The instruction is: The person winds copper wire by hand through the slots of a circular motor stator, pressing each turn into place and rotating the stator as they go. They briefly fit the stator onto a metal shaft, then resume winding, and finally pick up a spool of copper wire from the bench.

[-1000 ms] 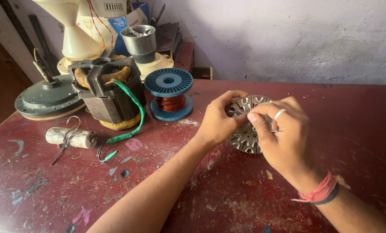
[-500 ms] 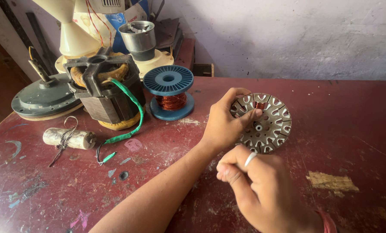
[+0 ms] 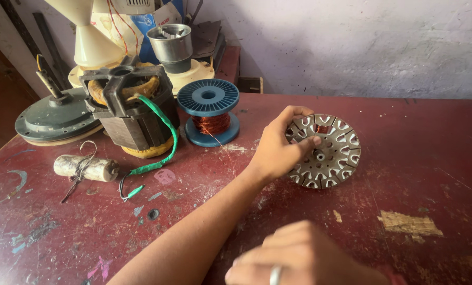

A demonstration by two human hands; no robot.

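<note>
The worn dark-red painted bench (image 3: 415, 158) fills the scene, its far left side crowded with a grey round motor cover (image 3: 53, 119) and a black square motor stator with copper windings and a green sleeved lead (image 3: 133, 111). Just right of that stands a blue plastic spool of copper wire (image 3: 208, 117). Right of the spool, near the middle of the bench, the round silver slotted stator core (image 3: 325, 150) stands on edge, tilted toward the camera. The left hand (image 3: 278, 150) grips its left rim, thumb laid across the face near the centre hole. The right hand (image 3: 299, 258), wearing a ring, is loosely curled at the near edge; whether it pinches anything I cannot tell. To wind well, the core probably needs a steady hold with slots facing up and the fine wire kept taut.
</note>
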